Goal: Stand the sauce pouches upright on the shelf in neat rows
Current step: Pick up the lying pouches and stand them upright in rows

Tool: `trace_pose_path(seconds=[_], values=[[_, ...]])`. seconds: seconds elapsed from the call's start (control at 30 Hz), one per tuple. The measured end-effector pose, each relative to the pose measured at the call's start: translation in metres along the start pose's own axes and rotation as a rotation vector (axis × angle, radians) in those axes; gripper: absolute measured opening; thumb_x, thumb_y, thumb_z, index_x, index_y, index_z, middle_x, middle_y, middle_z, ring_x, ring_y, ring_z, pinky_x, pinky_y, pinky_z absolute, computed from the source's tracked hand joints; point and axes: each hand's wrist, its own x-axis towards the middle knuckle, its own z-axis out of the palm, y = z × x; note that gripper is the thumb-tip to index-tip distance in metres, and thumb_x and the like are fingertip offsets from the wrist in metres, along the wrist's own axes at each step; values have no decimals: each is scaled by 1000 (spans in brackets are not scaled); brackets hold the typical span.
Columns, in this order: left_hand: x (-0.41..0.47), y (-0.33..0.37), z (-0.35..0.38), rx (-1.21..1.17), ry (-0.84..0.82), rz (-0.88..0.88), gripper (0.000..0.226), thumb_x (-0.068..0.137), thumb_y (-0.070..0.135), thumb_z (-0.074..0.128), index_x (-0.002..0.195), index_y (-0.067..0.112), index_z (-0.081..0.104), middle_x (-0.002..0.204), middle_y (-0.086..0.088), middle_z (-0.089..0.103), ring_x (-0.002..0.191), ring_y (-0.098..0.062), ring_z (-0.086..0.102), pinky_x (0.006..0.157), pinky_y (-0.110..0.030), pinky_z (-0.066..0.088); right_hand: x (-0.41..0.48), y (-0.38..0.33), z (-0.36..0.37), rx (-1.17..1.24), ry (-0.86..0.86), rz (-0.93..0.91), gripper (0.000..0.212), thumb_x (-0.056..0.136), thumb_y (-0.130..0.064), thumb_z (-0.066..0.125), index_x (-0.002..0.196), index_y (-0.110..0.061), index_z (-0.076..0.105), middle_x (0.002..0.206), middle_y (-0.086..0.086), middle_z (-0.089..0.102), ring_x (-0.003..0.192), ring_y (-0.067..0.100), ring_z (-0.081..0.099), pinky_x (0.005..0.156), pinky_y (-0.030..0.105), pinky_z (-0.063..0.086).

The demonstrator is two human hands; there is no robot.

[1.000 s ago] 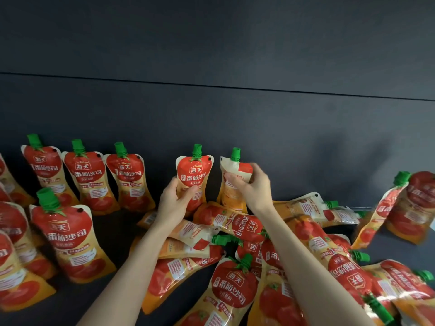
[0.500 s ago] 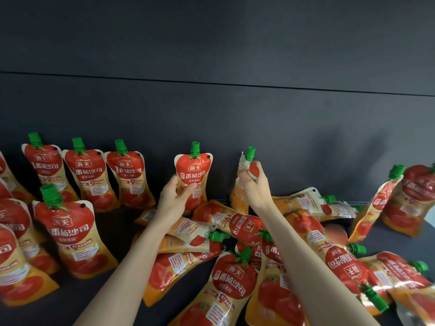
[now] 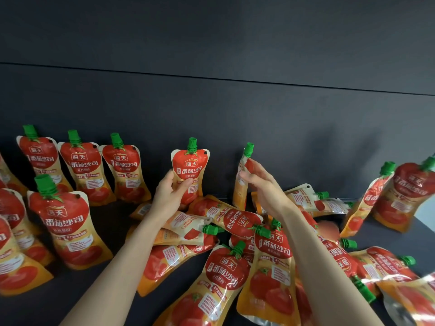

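- Shelf [image 3: 113, 217]: dark, with a dark wall behind. Pouches stand at the left and far right, and the back row is open directly ahead of both hands.
- Heap of fallen pouches [image 3: 226, 267]: lying flat and crosswise under the forearms, not yet stood.
- Back row [image 3: 82, 168]: three upright at left, faces forward.
- Left hand [image 3: 168, 196]: grasps the front-facing pouch [image 3: 190, 165] by its lower body. Its long axis is vertical with the spout up, level with the back row but apart from it.
- Right hand [image 3: 263, 184]: pinches the edge-on pouch [image 3: 238, 196] near its neck. It is upright but turned sideways, near the other's right.
- Judgement: that pouch needs a twist to face forward, and the right hand is the nearer.
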Motion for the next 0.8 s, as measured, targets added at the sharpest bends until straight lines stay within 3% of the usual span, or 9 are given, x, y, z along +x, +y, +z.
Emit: trace_pose_path(seconds=[0.13,0.23,0.33,0.53,0.67,0.8], values=[[-2,2,-1,2,3,4,41,90,30,57,128,21,45,127,0,55,118,-14,50,97,-34,42,2,0,-1,-179,130,-66,69,78,-30,73,136,-25,36,123,-4,53,113,14,52,87,23,45],[-1,5,-2,-15,5,7,42,89,27,59,128,21,45,126,2,55,118,-13,49,98,-34,42,12,3,6,-257,302,-54,89,62,-40,84,130,-19,30,122,2,50,111,16,53,93,34,50],[1,7,-3,-43,-2,-3,38,89,24,59,125,22,47,118,6,55,114,-11,50,92,-28,42,22,8,16,-312,482,-51,96,50,-52,85,119,-23,26,125,5,44,113,20,50,97,42,49],[13,-2,-11,67,-55,-91,48,85,19,65,129,22,45,128,-1,55,122,-19,49,103,-41,39,25,-1,7,-466,317,19,91,59,-37,86,129,-14,32,126,4,49,114,19,52,94,36,50],[17,-6,-12,145,-44,-93,52,82,19,69,128,21,45,128,-3,56,121,-22,51,103,-47,41,18,-2,5,-588,392,34,80,63,-44,82,125,-12,44,120,4,57,109,20,58,88,32,50],[18,-4,-13,109,1,-85,51,81,10,69,125,11,43,127,-10,58,118,-25,55,100,-44,44,17,5,28,-609,555,-23,75,65,-50,79,120,-12,45,117,6,60,105,24,60,87,35,51]])
